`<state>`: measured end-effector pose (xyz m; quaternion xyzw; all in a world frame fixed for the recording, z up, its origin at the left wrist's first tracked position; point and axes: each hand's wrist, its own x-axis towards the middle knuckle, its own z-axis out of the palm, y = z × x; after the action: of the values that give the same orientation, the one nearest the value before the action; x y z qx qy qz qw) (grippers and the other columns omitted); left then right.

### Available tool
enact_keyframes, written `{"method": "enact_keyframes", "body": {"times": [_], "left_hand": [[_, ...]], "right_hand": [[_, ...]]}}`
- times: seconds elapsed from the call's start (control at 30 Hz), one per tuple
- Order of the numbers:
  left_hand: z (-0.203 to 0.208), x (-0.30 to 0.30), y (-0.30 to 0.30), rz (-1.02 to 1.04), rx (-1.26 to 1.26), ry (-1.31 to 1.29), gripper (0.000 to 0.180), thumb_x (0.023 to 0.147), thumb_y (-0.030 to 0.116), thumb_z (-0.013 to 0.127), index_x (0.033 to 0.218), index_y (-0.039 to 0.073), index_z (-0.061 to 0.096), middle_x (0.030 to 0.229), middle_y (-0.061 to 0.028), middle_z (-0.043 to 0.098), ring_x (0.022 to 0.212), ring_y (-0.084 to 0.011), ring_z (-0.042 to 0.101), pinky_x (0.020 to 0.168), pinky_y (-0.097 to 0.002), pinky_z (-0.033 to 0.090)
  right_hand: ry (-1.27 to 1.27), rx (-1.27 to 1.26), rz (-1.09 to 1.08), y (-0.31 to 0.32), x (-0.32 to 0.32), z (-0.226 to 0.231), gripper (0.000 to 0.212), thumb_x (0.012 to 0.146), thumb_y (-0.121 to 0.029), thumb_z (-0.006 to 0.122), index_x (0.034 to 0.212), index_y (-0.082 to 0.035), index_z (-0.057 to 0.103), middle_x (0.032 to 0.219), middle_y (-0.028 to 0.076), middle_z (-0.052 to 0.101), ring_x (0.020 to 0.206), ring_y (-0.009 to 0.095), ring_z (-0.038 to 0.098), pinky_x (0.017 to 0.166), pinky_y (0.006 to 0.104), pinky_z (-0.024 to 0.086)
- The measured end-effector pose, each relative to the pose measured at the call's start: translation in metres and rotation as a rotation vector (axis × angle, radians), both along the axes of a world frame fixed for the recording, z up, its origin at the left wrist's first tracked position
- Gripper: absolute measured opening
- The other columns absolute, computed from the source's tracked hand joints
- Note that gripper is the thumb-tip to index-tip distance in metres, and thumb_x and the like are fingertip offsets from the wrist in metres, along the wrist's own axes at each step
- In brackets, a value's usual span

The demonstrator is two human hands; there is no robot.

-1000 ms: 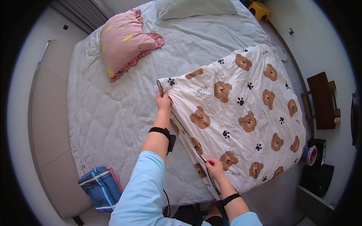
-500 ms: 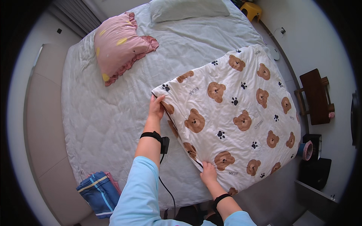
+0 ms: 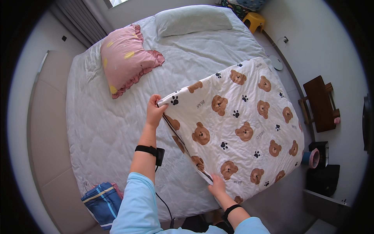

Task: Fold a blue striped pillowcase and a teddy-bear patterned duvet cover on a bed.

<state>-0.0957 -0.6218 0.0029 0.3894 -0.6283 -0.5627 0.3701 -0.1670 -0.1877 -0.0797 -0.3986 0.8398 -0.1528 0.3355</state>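
Note:
A white quilt [image 3: 249, 121] with brown bear heads and black paw prints lies folded over the right part of the bed [image 3: 105, 140]. My left hand [image 3: 156, 110] pinches its upper left corner, thumb on top and fingers beneath. Lower down, my right hand [image 3: 217, 186] grips the near end of the same dark-trimmed edge. Between my hands that edge runs slantwise, slightly raised, and the layer below shows more bear print. Both wrists wear black bands, and a small black device sits on the left one.
A pink ruffled pillow [image 3: 126, 58] and a long pale pillow [image 3: 191, 21] lie toward the far side. Blue folded fabric [image 3: 103, 204] rests at the near left corner. To the right stand a brown wooden stool [image 3: 320, 103], a yellow stool [image 3: 254, 22] and a small bin [image 3: 311, 158].
My left hand has moved a little left with the quilt corner, pulling the edge tauter. My right hand keeps its hold. The view has tilted slightly, showing more of the far side.

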Motion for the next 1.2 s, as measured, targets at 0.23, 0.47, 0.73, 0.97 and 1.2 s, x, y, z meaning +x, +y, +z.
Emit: {"method": "enact_keyframes", "body": {"times": [0.23,0.47,0.73,0.97,1.2], "left_hand": [[-0.017,0.056,-0.03,0.435,-0.006,-0.292,0.013,0.072,0.003,0.057,0.079,0.006,0.045,0.07,-0.0004,0.044,0.051,-0.0081,0.041,0.048,-0.0236,0.038],[-0.137,0.056,0.134,0.33,1.113,-0.406,0.06,0.072,0.044,0.069,0.116,0.009,0.047,0.102,-0.0099,0.055,0.097,-0.0294,0.048,0.081,-0.0489,0.039],[-0.135,-0.019,0.173,0.336,0.682,0.019,0.038,0.074,0.007,0.064,0.107,-0.003,0.049,0.102,-0.0116,0.057,0.089,-0.0215,0.057,0.076,-0.0314,0.046],[-0.023,-0.091,0.174,0.115,0.233,-0.024,0.016,0.075,0.005,0.059,0.083,0.003,0.044,0.073,-0.0021,0.049,0.057,-0.0107,0.049,0.048,-0.0245,0.04],[0.059,-0.162,0.19,-0.006,0.259,0.145,0.022,0.075,0.004,0.056,0.094,0.002,0.045,0.066,-0.0046,0.05,0.039,-0.0093,0.042,0.031,-0.0244,0.033]], "right_hand": [[0.023,-0.101,-0.011,0.011,0.0,-0.006,0.041,0.061,-0.014,0.06,0.102,-0.009,0.054,0.094,0.015,0.053,0.091,0.034,0.051,0.079,0.0418,0.043],[0.279,0.109,-0.118,0.027,0.029,-0.008,0.052,0.058,-0.018,0.068,0.107,-0.016,0.051,0.102,0.006,0.05,0.1,0.027,0.047,0.086,0.0403,0.037],[0.324,0.261,-0.085,0.092,-0.012,-0.024,0.041,0.063,-0.014,0.065,0.101,-0.014,0.052,0.1,0.006,0.052,0.099,0.027,0.049,0.082,0.0386,0.04],[0.379,0.236,-0.59,0.144,-0.066,0.005,0.025,0.064,-0.014,0.063,0.088,-0.014,0.055,0.092,0.006,0.056,0.092,0.028,0.053,0.077,0.038,0.045],[0.13,0.401,-1.008,0.219,-0.121,0.005,0.02,0.07,-0.018,0.064,0.09,-0.014,0.06,0.091,0.011,0.06,0.09,0.034,0.056,0.074,0.0403,0.046]]}}
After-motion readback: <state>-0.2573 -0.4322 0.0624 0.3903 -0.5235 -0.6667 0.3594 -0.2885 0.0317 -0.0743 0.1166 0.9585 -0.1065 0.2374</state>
